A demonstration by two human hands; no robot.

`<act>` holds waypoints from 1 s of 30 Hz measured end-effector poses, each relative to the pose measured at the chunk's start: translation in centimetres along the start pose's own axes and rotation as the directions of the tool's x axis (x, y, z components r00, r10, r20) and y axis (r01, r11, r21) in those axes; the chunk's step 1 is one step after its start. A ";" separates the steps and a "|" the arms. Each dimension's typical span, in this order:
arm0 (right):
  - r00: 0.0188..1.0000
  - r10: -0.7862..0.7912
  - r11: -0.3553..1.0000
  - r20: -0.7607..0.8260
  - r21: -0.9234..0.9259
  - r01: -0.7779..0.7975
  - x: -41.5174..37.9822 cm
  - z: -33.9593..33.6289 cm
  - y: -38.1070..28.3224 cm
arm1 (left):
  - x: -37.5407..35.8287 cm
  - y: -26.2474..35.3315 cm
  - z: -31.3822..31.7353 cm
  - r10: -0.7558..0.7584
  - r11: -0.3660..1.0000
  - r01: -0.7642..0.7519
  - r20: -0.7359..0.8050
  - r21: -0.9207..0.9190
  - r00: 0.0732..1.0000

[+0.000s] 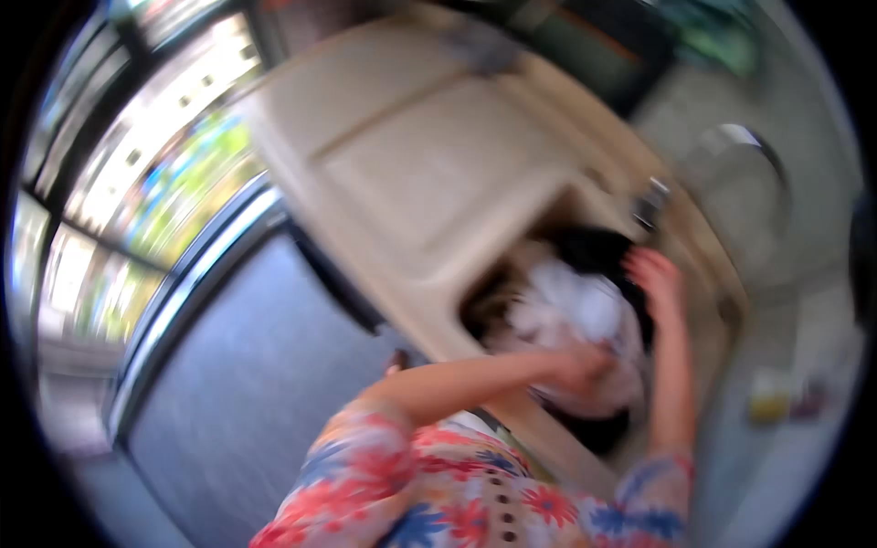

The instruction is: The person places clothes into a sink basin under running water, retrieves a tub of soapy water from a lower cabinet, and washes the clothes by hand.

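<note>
1. Pale cloth (577,303) and black cloth (592,248) lie bunched in my sink (438,155), right of centre;
2. my left hand (581,365) is on the pale cloth; my right hand (656,276) is at the black; blur hides each grip, I cannot tell;
3. handling looks unfinished; how much remains is unclear.

We find the cloths (571,306) in the sink (438,301) blurred; how the left hand (585,367) and right hand (653,274) grip, we cannot tell. Right of the sink, a yellow item (769,402) defies identification.
</note>
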State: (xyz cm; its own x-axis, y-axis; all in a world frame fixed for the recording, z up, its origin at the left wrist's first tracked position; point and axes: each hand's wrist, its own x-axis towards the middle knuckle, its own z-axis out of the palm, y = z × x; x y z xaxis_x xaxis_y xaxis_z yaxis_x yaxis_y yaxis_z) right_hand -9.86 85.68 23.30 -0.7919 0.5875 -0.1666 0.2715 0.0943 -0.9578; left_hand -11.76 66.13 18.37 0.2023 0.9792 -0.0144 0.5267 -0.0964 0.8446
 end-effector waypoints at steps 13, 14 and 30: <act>0.920 0.236 0.384 0.313 -0.900 0.207 0.7 10.8 12.3 | -2.3 -3.9 -12.5 -0.223 0.969 0.237 -0.169 0.066 0.960; 0.914 0.242 0.335 0.325 -0.912 0.236 -0.3 10.6 10.8 | -1.1 -4.6 -12.8 -0.223 0.959 0.255 -0.233 0.121 0.947; 0.672 -0.304 0.489 -0.675 -0.716 -0.498 1.6 -28.8 9.5 | 5.2 -23.4 -6.1 -0.708 0.697 0.620 -0.210 -0.360 0.674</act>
State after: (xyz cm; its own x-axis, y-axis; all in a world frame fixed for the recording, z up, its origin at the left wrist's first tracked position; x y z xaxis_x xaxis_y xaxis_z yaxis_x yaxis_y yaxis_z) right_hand 7.26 110.66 20.67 -0.2451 0.9088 0.3378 0.9190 0.3287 -0.2177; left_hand -28.01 74.60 1.81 -0.4099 0.7658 -0.4956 0.1952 0.6043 0.7724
